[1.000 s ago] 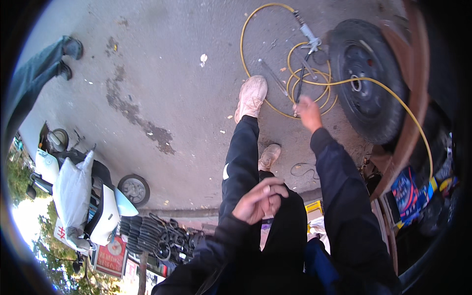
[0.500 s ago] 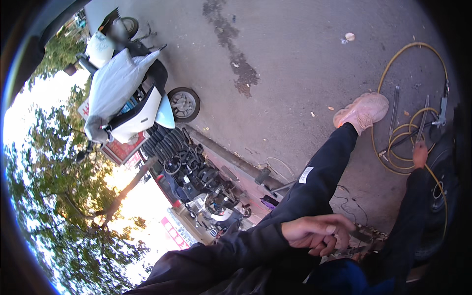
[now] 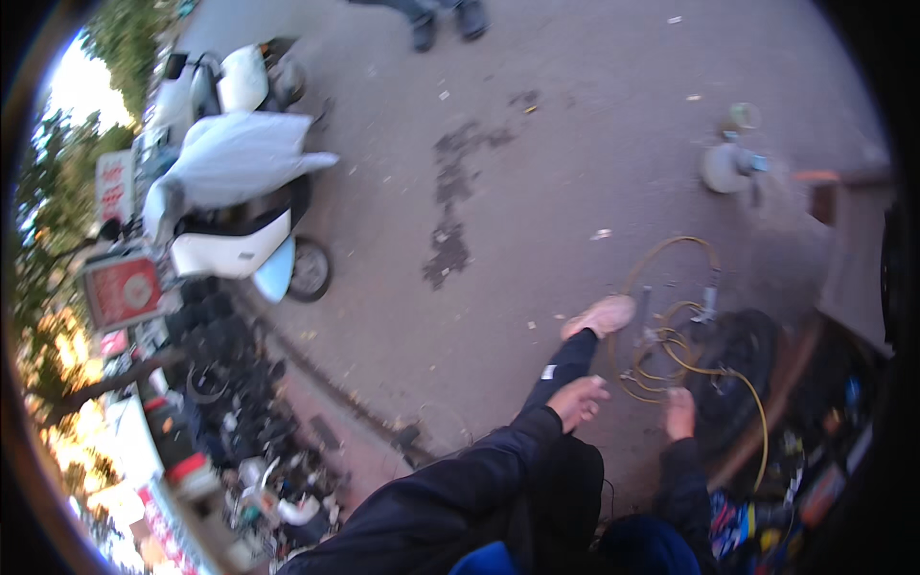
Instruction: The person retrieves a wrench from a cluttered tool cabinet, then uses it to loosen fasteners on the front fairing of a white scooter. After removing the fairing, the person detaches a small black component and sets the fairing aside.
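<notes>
My left hand [image 3: 577,402] hangs beside my dark-clad leg [image 3: 561,366], fingers loosely bent and apart, with nothing clearly in them. My right hand [image 3: 679,414] reaches down by the coiled yellow hose [image 3: 724,372]; its blurred fingers hide whether they hold anything. A silver air tool [image 3: 708,305] on the hose and a thin clear rod [image 3: 646,303] lie beyond it, near my pink shoe [image 3: 604,314]. A black tyre [image 3: 743,350] lies to the right of the coil.
A scooter under a pale cover [image 3: 230,158] stands at left, above piled black parts [image 3: 216,364] along a kerb [image 3: 355,402]. Another person's feet [image 3: 446,21] show at the top. Blurred pale objects [image 3: 725,165] sit upper right; tools and bags [image 3: 752,527] lie lower right.
The view has swung about, bringing more ground and the other person's feet into the top. My left hand now sits higher beside my leg; my right hand stays near the hose coil.
</notes>
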{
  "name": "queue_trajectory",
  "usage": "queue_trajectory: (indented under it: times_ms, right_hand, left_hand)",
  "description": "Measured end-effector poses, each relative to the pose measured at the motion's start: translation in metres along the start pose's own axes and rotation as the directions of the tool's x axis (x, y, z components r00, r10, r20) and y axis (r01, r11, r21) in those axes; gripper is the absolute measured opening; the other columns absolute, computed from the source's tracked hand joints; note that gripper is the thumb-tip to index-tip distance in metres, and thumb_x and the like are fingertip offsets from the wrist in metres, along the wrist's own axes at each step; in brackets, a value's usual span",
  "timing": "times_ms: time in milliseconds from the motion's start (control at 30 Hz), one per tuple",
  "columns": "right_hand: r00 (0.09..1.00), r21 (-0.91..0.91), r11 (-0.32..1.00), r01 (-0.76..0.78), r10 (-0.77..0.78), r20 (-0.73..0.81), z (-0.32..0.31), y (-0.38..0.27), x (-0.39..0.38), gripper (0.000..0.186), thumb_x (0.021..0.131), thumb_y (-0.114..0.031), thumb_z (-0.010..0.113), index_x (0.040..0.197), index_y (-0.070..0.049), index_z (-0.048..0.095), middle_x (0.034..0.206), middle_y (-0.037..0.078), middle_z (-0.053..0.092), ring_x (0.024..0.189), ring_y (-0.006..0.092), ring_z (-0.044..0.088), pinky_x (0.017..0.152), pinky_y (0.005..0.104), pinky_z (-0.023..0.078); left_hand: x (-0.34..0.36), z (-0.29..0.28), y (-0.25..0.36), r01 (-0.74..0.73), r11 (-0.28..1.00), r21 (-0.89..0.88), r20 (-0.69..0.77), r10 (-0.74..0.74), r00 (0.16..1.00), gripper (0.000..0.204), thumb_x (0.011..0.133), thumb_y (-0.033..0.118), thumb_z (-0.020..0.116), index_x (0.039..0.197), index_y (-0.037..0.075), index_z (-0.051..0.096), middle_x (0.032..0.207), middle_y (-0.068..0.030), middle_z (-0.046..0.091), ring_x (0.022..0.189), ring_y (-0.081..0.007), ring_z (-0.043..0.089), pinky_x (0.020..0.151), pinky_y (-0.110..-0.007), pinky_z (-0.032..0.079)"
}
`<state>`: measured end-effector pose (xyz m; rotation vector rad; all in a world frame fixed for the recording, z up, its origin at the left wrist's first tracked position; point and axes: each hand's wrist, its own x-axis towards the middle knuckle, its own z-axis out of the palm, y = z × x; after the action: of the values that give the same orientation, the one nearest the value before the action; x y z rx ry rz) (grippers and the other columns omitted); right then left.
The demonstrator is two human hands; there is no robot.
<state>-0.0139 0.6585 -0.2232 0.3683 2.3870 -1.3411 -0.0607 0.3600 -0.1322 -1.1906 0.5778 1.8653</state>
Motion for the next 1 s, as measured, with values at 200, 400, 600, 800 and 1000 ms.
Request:
queue_trajectory:
  times_ms: [200, 400, 600, 800, 1000]
  right_hand:
    - [0.950, 0.355, 0.935, 0.021, -0.130, 0.285, -0.019, -0.243, -0.122, 0.024, 0.103, -0.026, 0.057, 0.108, -0.002, 0.062, 0.092, 0.015, 0.066, 0.085, 0.0295, 0.065, 0.079, 0.0410, 0.052]
    - [0.966, 0.389, 0.906, 0.165, -0.228, 0.122, -0.024, -0.317, -0.258, 0.028, 0.101, -0.029, 0.059, 0.102, -0.001, 0.066, 0.088, 0.016, 0.068, 0.085, 0.0337, 0.067, 0.078, 0.0428, 0.051]
    - [0.954, 0.313, 0.928, 0.200, -0.257, 0.153, -0.022, -0.325, -0.323, 0.030, 0.101, -0.030, 0.062, 0.107, -0.001, 0.066, 0.094, 0.016, 0.069, 0.088, 0.0298, 0.067, 0.081, 0.0416, 0.051]
    - [0.943, 0.364, 0.930, -0.040, -0.086, 0.322, -0.025, -0.351, -0.322, 0.035, 0.101, -0.036, 0.063, 0.100, -0.001, 0.067, 0.073, 0.009, 0.062, 0.067, 0.0188, 0.060, 0.065, 0.0366, 0.047]
    - [0.902, 0.413, 0.906, -0.096, -0.096, 0.420, -0.037, -0.400, -0.293, 0.049, 0.105, -0.047, 0.058, 0.096, -0.001, 0.070, 0.064, 0.005, 0.056, 0.060, 0.0160, 0.052, 0.060, 0.0358, 0.042]
  left_hand:
    - [-0.107, -0.003, 0.044, -0.474, 0.861, 0.185, 0.139, 0.454, 0.880, 0.030, 0.108, 0.028, 0.053, 0.116, 0.000, 0.060, 0.102, -0.0141, 0.070, 0.062, -0.0108, 0.053, 0.050, -0.023, 0.042]
    - [-0.260, -0.024, 0.015, -0.594, 0.767, 0.244, 0.174, 0.568, 0.805, 0.041, 0.109, 0.039, 0.053, 0.114, 0.000, 0.059, 0.101, -0.0223, 0.073, 0.065, -0.0163, 0.067, 0.056, -0.025, 0.054]
    - [-0.331, -0.042, -0.015, -0.719, 0.612, 0.329, 0.233, 0.685, 0.690, 0.028, 0.107, 0.027, 0.058, 0.112, 0.000, 0.061, 0.102, -0.0221, 0.074, 0.065, -0.0161, 0.070, 0.053, -0.024, 0.056]
    - [-0.366, -0.029, 0.010, -0.715, 0.551, 0.429, 0.344, 0.632, 0.694, 0.032, 0.107, 0.026, 0.058, 0.116, -0.005, 0.061, 0.106, -0.0264, 0.073, 0.070, -0.0212, 0.075, 0.059, -0.026, 0.062]
    - [-0.389, 0.021, 0.034, -0.733, 0.535, 0.420, 0.550, 0.492, 0.675, 0.039, 0.108, 0.026, 0.056, 0.123, -0.010, 0.061, 0.112, -0.0303, 0.071, 0.083, -0.0288, 0.076, 0.075, -0.036, 0.065]
